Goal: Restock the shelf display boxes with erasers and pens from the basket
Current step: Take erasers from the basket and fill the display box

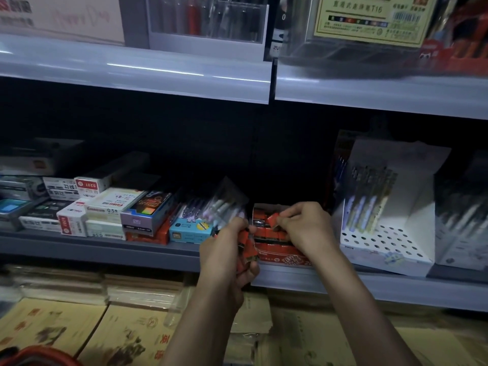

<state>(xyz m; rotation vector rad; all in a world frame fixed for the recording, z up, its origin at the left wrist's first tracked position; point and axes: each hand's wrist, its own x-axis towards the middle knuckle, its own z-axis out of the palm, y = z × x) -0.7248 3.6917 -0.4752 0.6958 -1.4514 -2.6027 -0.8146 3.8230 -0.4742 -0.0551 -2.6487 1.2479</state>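
A red display box [282,256] of erasers stands on the middle shelf, rows of red-and-black erasers inside. My left hand [224,256] grips a stack of red erasers [247,247] just left of the box's front corner. My right hand [303,225] is over the box and pinches one red eraser [272,219] between thumb and fingers. A clear pack of pens [224,207] leans behind my left hand. The red basket's rim [34,355] shows at the bottom left.
A white perforated pen display box [383,241] stands right of the eraser box. Small stationery boxes [105,212] crowd the shelf to the left. The shelf edge [343,286] runs below my wrists. Cardboard cartons [105,326] lie on the bottom level.
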